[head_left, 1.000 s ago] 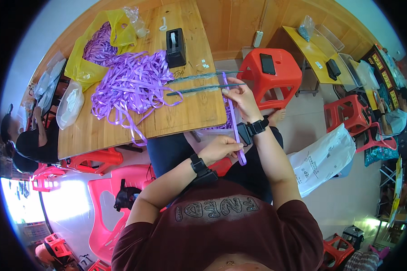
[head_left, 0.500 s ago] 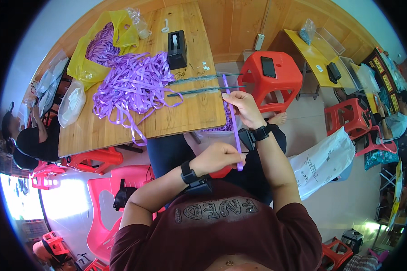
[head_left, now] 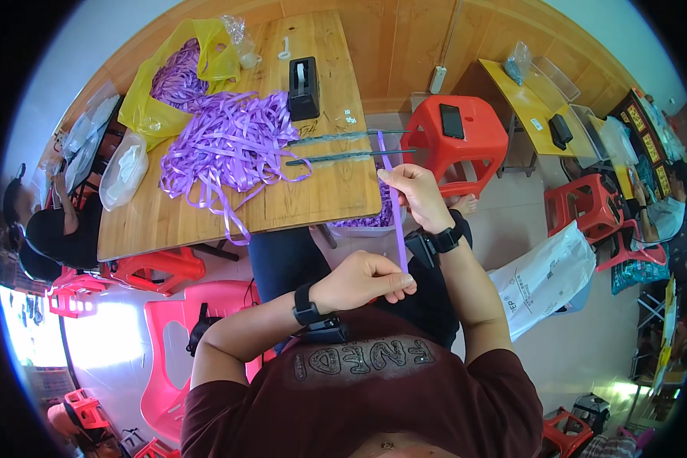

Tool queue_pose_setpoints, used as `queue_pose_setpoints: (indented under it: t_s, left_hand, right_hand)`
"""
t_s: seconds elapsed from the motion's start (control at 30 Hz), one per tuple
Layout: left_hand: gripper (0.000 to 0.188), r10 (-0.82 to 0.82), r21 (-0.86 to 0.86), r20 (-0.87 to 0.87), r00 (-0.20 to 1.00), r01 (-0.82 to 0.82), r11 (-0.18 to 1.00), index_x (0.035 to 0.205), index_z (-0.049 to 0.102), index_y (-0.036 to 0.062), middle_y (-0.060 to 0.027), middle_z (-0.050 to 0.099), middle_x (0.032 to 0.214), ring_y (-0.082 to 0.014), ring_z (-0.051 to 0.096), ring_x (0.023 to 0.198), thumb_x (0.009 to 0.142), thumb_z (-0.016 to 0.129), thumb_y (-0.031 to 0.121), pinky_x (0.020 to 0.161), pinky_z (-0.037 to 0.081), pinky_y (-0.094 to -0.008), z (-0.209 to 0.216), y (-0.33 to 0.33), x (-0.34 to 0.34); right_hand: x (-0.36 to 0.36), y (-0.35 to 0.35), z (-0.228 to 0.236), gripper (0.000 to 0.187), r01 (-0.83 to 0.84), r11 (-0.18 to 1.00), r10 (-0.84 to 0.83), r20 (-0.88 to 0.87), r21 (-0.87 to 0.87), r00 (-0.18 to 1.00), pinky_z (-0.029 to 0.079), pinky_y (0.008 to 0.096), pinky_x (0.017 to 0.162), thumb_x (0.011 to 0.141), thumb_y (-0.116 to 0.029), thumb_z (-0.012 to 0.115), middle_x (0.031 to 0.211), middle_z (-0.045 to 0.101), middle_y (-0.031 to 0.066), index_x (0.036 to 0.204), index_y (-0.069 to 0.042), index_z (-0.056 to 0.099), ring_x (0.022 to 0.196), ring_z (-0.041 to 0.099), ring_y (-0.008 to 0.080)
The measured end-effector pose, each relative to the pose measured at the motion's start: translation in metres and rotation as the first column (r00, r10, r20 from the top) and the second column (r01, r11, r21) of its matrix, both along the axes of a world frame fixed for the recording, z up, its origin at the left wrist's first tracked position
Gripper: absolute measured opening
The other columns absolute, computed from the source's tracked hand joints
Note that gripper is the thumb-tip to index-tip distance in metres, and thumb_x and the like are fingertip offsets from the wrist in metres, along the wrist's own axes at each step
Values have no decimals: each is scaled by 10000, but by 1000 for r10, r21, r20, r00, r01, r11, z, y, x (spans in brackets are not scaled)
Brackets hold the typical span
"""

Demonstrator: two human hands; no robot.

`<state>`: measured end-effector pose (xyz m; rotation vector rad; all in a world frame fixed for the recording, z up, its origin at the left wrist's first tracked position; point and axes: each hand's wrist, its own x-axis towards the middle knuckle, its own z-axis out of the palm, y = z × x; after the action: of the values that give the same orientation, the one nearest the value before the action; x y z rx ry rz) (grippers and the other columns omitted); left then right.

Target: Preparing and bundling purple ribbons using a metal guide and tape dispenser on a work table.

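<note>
A narrow purple ribbon (head_left: pixel 400 237) stretches between my two hands in front of the table's right corner. My left hand (head_left: pixel 366 280) pinches its lower end close to my lap. Higher up, my right hand (head_left: pixel 416 191) grips the ribbon between thumb and fingers, and the upper end runs on past that hand to the two dark rods (head_left: pixel 343 158). These rods are taped to the tabletop and jut out over its right edge. Beneath them stands a plastic bin (head_left: pixel 366 229) holding purple ribbon pieces, partly hidden by my right hand and the table.
On the wooden table (head_left: pixel 298 202) lie a heap of purple ribbon (head_left: pixel 229 145), a yellow bag (head_left: pixel 149 118), a clear tub (head_left: pixel 122 172) and a black tape dispenser (head_left: pixel 304 88). A red stool (head_left: pixel 466 141) bears a phone (head_left: pixel 452 120). A white bag (head_left: pixel 546 278) lies at right. Other people sit at both sides.
My left hand has shifted slightly left and down, and the short ribbon tail below its fingers no longer shows. My right hand has lowered slightly, still on the ribbon.
</note>
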<state>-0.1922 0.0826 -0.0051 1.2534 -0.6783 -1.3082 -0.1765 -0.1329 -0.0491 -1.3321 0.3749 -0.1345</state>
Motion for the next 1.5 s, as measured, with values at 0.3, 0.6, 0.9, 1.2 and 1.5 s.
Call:
queue_pose_setpoints:
  t_s: [0.3,0.6,0.9,1.2,1.5]
  left_hand:
    - [236,97,-43,60,993,-95,995,990,734,-5,-33,681,778,-56,608,668,961,650,214,593,507,-204,46,-1,4]
    - [235,386,-280,288,876,-308,909,1153,652,-19,-47,696,875,-63,614,686,974,608,127,588,505,-207,80,-18,60]
    - [271,584,-301,442,681,-501,811,1176,639,10,-73,699,922,-114,617,718,959,623,172,633,509,-248,73,-59,160]
    - [229,152,-98,950,272,-200,975,1037,723,71,-161,678,874,-321,644,820,895,624,222,749,509,-387,0,-102,207]
    - [233,73,-27,972,222,-203,979,1001,759,128,-154,680,972,-328,641,949,844,657,267,853,507,-410,-15,-110,221]
  right_hand:
    - [-37,-9,36,206,-81,839,237,228,-539,944,524,264,656,876,-30,672,804,658,12,1081,-17,688,709,634,114]
    - [37,-52,94,200,550,142,517,535,-823,668,520,351,669,781,-91,729,847,655,53,980,-109,738,777,631,249]
    - [169,-105,32,187,150,324,422,284,-934,861,520,300,729,853,-47,651,876,680,89,1012,-75,744,815,662,223]
    - [181,-121,-59,194,-279,785,318,-28,-553,948,414,271,571,874,-215,702,674,607,-21,955,-46,749,617,505,68]
    - [119,-63,-83,202,-329,944,325,-164,-1,931,402,217,452,907,-201,614,663,615,18,791,-63,705,526,521,73]
